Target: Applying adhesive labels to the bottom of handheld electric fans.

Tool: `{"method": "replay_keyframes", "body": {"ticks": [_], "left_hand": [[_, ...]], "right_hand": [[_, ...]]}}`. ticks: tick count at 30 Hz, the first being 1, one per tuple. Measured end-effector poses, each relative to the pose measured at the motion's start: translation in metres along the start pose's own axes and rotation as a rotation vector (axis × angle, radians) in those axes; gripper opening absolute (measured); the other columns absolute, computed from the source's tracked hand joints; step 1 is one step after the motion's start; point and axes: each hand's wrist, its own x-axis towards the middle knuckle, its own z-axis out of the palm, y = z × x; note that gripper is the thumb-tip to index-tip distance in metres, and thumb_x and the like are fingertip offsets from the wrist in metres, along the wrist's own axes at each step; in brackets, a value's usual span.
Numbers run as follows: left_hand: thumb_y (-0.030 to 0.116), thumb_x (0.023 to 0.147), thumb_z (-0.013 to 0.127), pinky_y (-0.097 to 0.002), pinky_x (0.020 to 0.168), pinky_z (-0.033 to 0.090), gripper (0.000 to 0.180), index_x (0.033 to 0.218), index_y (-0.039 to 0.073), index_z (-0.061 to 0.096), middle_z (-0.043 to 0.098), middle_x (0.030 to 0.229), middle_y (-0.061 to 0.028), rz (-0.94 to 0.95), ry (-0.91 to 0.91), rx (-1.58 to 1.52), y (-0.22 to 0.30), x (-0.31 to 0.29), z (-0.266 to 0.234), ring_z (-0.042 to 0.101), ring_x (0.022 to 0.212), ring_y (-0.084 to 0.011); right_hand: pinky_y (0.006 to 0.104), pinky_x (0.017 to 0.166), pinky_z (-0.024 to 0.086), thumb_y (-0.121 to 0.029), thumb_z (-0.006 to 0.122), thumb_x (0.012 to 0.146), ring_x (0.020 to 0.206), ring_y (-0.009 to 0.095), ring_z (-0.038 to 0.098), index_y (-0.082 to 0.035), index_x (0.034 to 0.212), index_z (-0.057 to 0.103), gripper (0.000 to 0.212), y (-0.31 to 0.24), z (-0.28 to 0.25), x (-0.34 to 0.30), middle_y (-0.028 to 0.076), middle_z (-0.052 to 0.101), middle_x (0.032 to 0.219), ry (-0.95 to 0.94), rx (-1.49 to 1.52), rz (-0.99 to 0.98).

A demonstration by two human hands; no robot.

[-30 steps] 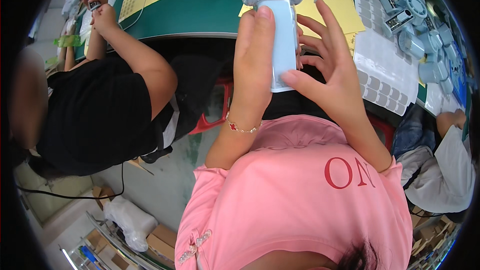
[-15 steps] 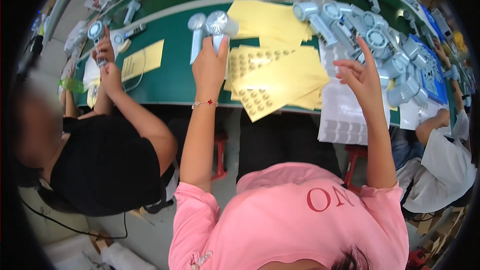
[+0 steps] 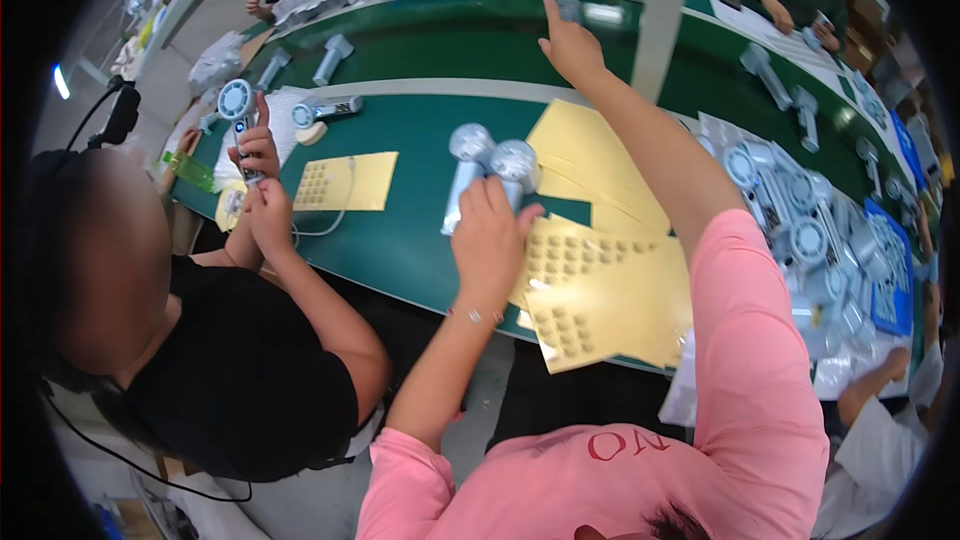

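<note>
My left hand (image 3: 490, 245) lies over the handle of a light-blue handheld fan (image 3: 513, 166) on the green table, fingers bent round it and thumb out to the side. A second handheld fan (image 3: 467, 150) lies just left of it. Stretched far forward over the green conveyor belt, my right hand (image 3: 573, 45) has its index finger extended and its thumb apart. Close beyond its fingertips a blurred light-blue object (image 3: 569, 9) shows on the belt; I see no grip on it. Yellow sticker sheets (image 3: 610, 305) overlap beside my left hand.
At right, many handheld fans (image 3: 808, 240) form a pile beside a blue tray (image 3: 890, 270). More fans (image 3: 767, 75) lie on the belt. A white post (image 3: 662, 20) stands near my right arm. A co-worker (image 3: 230, 360) at left holds a fan (image 3: 240, 112).
My right hand has gone from above the white sheets near the fan pile forward and left, out over the belt. My left hand stays at the same fan. The whole view has shifted.
</note>
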Motion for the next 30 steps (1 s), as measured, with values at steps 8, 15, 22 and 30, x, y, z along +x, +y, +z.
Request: {"method": "replay_keyframes", "body": {"ticks": [8, 15, 22, 30], "left_hand": [[0.017, 0.069, 0.071, -0.0369, 0.081, 0.041, 0.049, 0.109, 0.001, 0.049, 0.053, 0.106, -0.0144, -0.059, -0.043, -0.322, -0.008, -0.026, -0.049, 0.05, 0.095, -0.0307], [0.004, 0.084, 0.055, -0.028, 0.083, 0.044, 0.025, 0.108, -0.003, 0.05, 0.061, 0.1, -0.013, -0.475, -0.201, -1.305, -0.015, -0.033, -0.053, 0.057, 0.094, -0.0172], [0.052, 0.091, 0.031, -0.0396, 0.102, 0.029, 0.069, 0.136, 0.0, 0.021, 0.027, 0.14, -0.0159, -0.469, -0.466, -2.373, 0.032, -0.037, -0.045, 0.03, 0.128, -0.0259], [0.041, 0.092, 0.041, -0.0375, 0.094, 0.037, 0.048, 0.12, 0.002, 0.039, 0.051, 0.112, -0.0147, -0.836, -0.502, -2.5, 0.075, -0.08, -0.049, 0.048, 0.108, -0.0248]], "right_hand": [[0.0443, 0.077, 0.048, -0.024, 0.068, 0.074, 0.093, 0.036, 0.057, -0.011, 0.141, 0.009, 0.09, 0.041, 0.085, 0.059, 0.023, 0.056, 0.102, -0.03, -0.059, 0.475], [0.0336, 0.06, 0.054, -0.013, 0.07, 0.069, 0.078, 0.024, 0.063, 0.001, 0.138, 0.009, 0.093, 0.01, -0.036, -0.007, 0.019, 0.061, 0.095, -0.157, 0.807, 0.458], [0.0291, 0.084, 0.043, -0.006, 0.063, 0.079, 0.093, 0.019, 0.059, -0.001, 0.139, 0.008, 0.083, -0.085, -0.197, -0.219, 0.021, 0.061, 0.097, -0.495, 1.337, 0.455], [0.0334, 0.093, 0.039, -0.001, 0.068, 0.071, 0.108, 0.027, 0.053, 0.001, 0.138, 0.009, 0.09, -0.097, -0.171, -0.333, 0.015, 0.056, 0.115, 0.085, 0.423, 0.03]]}}
